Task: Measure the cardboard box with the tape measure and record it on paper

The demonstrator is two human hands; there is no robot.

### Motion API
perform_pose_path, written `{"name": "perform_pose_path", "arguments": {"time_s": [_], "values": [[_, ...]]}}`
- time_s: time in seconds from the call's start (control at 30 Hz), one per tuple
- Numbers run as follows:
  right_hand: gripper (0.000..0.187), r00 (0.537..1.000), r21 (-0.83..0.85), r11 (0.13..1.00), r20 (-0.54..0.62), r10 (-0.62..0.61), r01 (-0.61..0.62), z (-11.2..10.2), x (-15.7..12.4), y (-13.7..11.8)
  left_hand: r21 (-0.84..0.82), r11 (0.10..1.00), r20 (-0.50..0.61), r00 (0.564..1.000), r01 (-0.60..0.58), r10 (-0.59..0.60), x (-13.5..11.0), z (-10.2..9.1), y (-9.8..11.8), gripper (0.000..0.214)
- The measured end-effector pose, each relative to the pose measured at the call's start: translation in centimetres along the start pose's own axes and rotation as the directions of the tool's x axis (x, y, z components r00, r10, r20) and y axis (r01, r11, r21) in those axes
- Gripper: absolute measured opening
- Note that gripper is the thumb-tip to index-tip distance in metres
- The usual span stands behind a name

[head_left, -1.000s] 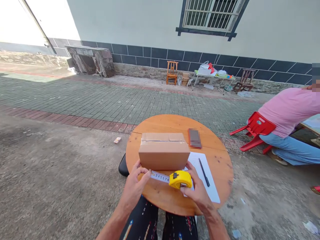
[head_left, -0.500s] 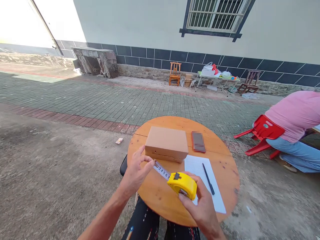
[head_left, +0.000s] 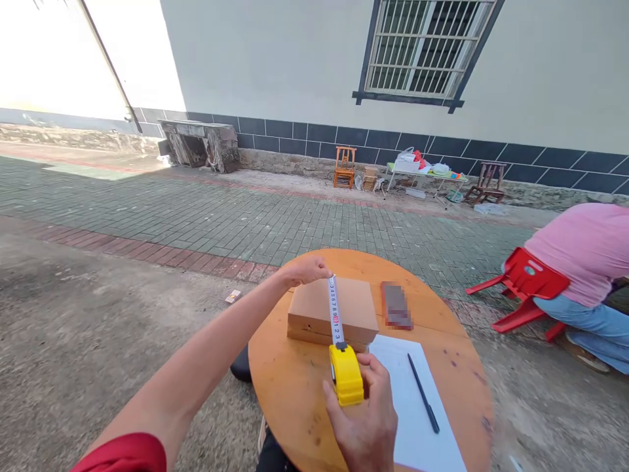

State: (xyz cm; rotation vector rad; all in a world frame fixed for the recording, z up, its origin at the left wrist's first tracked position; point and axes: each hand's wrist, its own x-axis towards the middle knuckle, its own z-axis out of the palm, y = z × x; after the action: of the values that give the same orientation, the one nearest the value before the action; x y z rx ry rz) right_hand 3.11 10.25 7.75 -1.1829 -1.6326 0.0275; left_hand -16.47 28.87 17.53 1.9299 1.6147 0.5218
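A brown cardboard box (head_left: 314, 309) lies flat on the round wooden table (head_left: 295, 387). My left hand (head_left: 307, 270) reaches over the box's far edge and pinches the end of the white tape blade (head_left: 335, 311). The blade runs across the box top, from far edge to near edge. Gripping the yellow tape measure case (head_left: 346, 373), my right hand (head_left: 366, 426) keeps it on the table just in front of the box.
A white sheet of paper (head_left: 417, 419) with a black pen (head_left: 423, 402) lies right of my right hand. A dark flat object (head_left: 396, 305) lies right of the box. A person in pink sits on a red chair (head_left: 523, 285) at the right. Chairs and a low table stand by the wall.
The box went from standing on edge to lying flat. My left hand carried the tape end from the box's near left corner to its far edge, so the blade now spans the top.
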Motion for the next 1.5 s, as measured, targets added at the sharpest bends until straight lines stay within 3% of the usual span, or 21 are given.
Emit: {"name": "perform_pose_path", "arguments": {"time_s": [0.2,0.37,0.6,1.03,1.5], "values": [[0.035,0.998,-0.075,0.995,-0.009,0.058,-0.059,1.6,1.7,0.6,0.039,0.999,0.135,0.990,0.036,-0.041,5.5,2.3,-1.0,0.029],[0.038,0.997,-0.098,0.993,0.023,0.072,-0.069,2.4,1.7,0.8,0.075,0.997,0.159,0.987,0.025,-0.036,7.1,3.0,-1.7,0.030],[0.037,0.988,-0.079,0.987,0.057,0.145,-0.140,3.2,1.6,0.2,0.089,0.996,0.116,0.993,0.001,-0.012,7.3,3.8,-2.3,0.030],[0.039,0.959,-0.069,0.964,0.102,0.265,-0.259,3.2,1.3,-0.7,-0.028,0.995,0.081,0.992,-0.099,0.101,6.7,4.3,-3.7,0.029],[0.040,0.969,-0.098,0.970,0.093,0.229,-0.220,3.8,1.2,-0.9,-0.106,0.985,0.079,0.986,-0.137,0.146,6.6,4.5,-4.1,0.027]]}}
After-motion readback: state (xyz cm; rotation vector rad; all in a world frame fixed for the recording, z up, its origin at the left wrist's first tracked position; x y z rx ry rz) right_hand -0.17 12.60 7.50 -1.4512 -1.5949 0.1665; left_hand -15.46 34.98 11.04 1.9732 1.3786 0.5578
